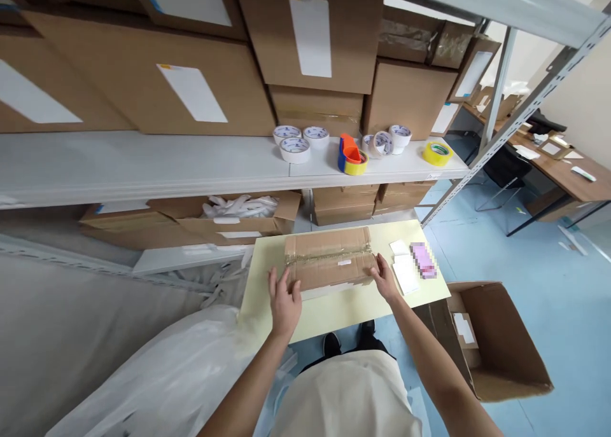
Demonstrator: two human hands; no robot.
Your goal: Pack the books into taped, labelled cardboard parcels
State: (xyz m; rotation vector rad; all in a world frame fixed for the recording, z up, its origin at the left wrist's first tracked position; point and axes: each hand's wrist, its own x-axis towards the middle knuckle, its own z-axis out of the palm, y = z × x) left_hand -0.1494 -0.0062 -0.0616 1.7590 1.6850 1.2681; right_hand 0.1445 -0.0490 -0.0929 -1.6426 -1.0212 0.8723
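A taped cardboard box point(324, 273) lies on the pale yellow table point(315, 322) in front of me, with shiny tape along its top seam and a small white label. My left hand point(285, 303) is at the box's near left corner, fingers spread and touching its edge. At the right end, my right hand point(383, 278) rests against the box's side, thumb and fingers apart. Neither hand is wrapped round it. White paper sheets point(405, 268) and a blurred pink item point(423, 260) lie to the right of the box.
Tape rolls point(294, 149) and an orange-and-blue tape dispenser point(351, 154) stand on the grey shelf point(205, 163). Large cartons point(191, 87) fill it behind. An open carton point(510, 341) sits on the floor at right; plastic sheeting point(167, 373) lies at left.
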